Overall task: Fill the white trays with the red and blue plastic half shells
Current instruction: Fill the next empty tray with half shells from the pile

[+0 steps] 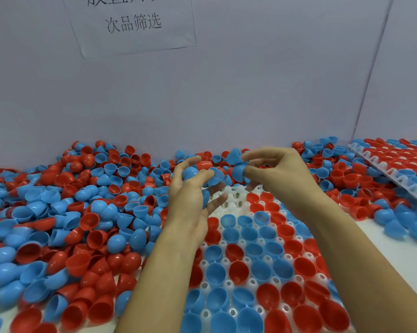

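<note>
A white tray [229, 200] lies in front of me, most of its cups holding red and blue half shells, open side up. Its far rows are bare. My left hand [190, 200] hovers over the tray's far left corner, fingers curled round several blue shells [215, 177] and a red one. My right hand [279, 174] is raised just right of it, pinching a blue shell [238, 171] between thumb and fingertips, with another blue shell [233, 156] above it. The two hands nearly touch.
A deep heap of loose red and blue half shells [70, 224] covers the table to the left and along the back wall. A second filled white tray [380, 171] lies tilted at the far right. A paper sign [133, 22] hangs on the grey wall.
</note>
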Motion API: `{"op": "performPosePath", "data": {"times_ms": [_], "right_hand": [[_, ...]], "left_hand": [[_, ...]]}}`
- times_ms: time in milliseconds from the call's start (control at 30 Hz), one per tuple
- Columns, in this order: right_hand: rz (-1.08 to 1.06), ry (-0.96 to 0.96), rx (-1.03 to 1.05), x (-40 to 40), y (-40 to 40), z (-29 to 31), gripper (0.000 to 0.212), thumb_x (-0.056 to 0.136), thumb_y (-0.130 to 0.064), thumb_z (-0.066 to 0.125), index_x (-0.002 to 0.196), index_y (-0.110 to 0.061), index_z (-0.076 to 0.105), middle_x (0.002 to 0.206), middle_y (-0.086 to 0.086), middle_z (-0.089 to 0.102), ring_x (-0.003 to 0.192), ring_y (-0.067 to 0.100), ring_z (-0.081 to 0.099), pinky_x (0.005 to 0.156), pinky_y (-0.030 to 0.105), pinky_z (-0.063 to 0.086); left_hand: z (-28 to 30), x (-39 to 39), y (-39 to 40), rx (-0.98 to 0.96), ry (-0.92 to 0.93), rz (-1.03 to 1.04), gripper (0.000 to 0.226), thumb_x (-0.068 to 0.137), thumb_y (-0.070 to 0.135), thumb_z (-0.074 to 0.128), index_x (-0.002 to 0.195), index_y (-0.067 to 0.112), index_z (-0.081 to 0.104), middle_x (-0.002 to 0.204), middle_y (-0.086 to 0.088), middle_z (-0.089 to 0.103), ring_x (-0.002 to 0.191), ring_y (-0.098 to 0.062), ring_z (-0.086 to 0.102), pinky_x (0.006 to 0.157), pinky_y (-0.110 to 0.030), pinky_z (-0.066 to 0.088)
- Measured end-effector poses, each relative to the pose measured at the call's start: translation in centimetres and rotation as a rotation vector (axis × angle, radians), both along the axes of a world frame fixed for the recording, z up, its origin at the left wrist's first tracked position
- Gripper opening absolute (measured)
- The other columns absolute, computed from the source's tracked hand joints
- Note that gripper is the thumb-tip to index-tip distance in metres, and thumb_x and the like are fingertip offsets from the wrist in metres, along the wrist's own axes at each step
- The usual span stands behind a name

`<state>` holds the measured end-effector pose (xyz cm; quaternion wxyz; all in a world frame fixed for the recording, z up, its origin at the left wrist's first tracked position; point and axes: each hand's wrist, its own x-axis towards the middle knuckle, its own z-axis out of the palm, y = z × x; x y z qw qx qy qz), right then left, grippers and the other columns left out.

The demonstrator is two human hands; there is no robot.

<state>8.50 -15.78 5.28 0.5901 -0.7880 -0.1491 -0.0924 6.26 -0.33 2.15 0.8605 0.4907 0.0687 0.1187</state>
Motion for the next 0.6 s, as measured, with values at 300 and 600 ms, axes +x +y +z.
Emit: {"op": "performPosePath", "data": {"times_ms": [300,600], "right_hand": [[0.059,0.174,0.386,0.4,-1.3,0.8,0.022,0.084,-0.002,0.073,0.102,-0.015,0.072,0.086,0.012,0.076,0.047,0.006,0.059,0.062,0.026,0.044],[0.165,0.333,0.793,1.1,-3.1,0.7,0.019,0.097,-0.007,0.053,0.109,-0.001,0.066,0.093,0.014,0.07,0.046,0.005,0.05,0.045,0.013,0.041]], "left_hand": [[0.0,-0.3,-0.5,0.019,-0.018,-0.01,0.027,0.093,0.006,0.063,0.105,0.031,0.066,0.11,-0.009,0.071,0.08,-0.021,0.072,0.056,-0.029,0.056],[0.0,-0.2,-0.6,0.037,-0.029,-0.023,0.027,0.095,0.006,0.06,0.106,0.03,0.063,0.106,-0.006,0.07,0.074,-0.018,0.072,0.054,-0.028,0.056]]}}
